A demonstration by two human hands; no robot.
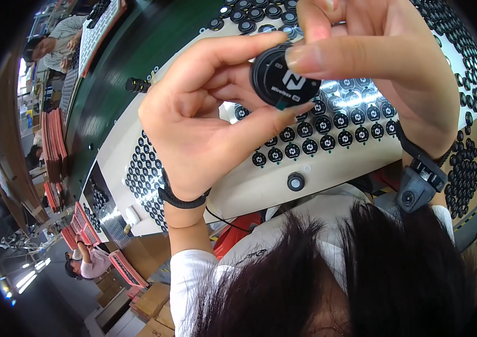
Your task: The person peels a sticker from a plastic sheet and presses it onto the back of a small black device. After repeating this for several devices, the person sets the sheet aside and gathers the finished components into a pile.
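A round black disc-shaped device (266, 78) is raised above the table. A white mark is printed on its face, and a small green tab (282, 104) shows at its lower edge. My left hand (193, 112) grips the device by its rim between thumb and forefinger. The thumb of my right hand (384, 62) presses on its face at the upper right; what the other right fingers touch is hidden. Beneath my hands lie rows of round black labels (310, 146) with green tabs on a glossy sheet. A single black round part (295, 181) sits near the table's front edge.
Many black round parts (247, 26) stand at the far side, with more (463, 50) at the right. Another group of dark discs (146, 174) lies at the left. A green conveyor belt (103, 84) runs past the table (238, 194). Other people (61, 45) work at the left.
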